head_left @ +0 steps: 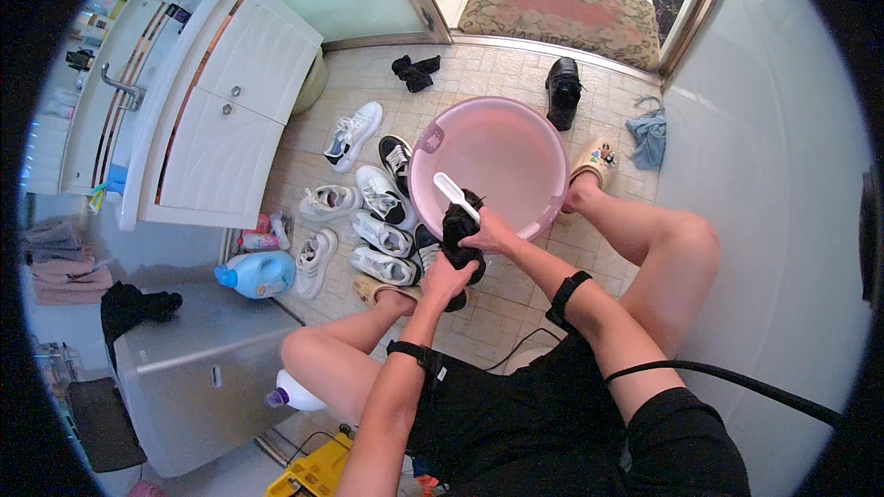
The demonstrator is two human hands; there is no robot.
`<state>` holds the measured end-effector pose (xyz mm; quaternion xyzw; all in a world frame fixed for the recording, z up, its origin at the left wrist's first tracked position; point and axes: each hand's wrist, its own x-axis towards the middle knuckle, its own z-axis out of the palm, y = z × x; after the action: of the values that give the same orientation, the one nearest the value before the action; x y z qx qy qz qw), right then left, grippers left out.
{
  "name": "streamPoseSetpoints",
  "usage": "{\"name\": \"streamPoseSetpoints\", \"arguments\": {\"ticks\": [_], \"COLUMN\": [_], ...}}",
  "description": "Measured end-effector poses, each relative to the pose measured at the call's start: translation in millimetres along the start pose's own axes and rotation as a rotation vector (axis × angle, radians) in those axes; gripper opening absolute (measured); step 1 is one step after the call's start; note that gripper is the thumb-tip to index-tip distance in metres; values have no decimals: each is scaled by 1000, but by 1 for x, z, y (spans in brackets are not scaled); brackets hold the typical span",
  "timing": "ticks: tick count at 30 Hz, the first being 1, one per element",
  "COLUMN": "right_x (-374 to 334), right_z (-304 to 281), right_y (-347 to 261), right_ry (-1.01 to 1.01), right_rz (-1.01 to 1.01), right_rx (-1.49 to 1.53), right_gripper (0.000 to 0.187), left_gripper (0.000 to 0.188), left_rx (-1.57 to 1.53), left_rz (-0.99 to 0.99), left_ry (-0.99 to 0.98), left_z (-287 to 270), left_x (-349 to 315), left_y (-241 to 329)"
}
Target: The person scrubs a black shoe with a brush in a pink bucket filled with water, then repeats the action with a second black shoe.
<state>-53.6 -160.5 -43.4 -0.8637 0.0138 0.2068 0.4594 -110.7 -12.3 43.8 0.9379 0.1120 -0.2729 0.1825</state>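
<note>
One wide fisheye view is taken from the person's head, aimed steeply down past the black shorts [516, 414] at the tiled floor [506, 69]. The left hand [451, 278] and right hand [491, 232] are caught at close range near the dial's centre, the arms [391, 405] framed between four and seven o'clock; the door mat [562, 18] is seen farther off, toward one o'clock.

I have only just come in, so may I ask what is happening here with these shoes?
A person's left hand grips a black lace-up shoe at the near rim of a round pink plastic basin. The right hand holds a slim white-handled tool at the shoe; its working end is hidden. Several white lace-up sneakers stand left of the basin, and a single shiny black shoe stands beyond it.
</note>
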Motion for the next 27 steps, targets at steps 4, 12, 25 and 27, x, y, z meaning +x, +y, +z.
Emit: {"name": "streamPoseSetpoints", "arguments": {"ticks": [4,12,25,27], "right_x": [4,22,-3,-3], "right_z": [11,13,-2,1], "right_y": [-12,33,-7,-14], "right_ry": [-24,55,69,76], "right_rz": [-27,-153,-154,-156], "right_rx": [22,84,40,17], "right_gripper": [50,40,35,37], "left_gripper": [73,56,50,36], "left_rx": [-86,-677,179,183], "left_rz": [54,-165,142,151], "left_ry": [-98,-278,106,120], "left_z": [4,-8,-2,1], "left_x": [24,79,82,82], "left_y": [-28,-31,15,8]}}
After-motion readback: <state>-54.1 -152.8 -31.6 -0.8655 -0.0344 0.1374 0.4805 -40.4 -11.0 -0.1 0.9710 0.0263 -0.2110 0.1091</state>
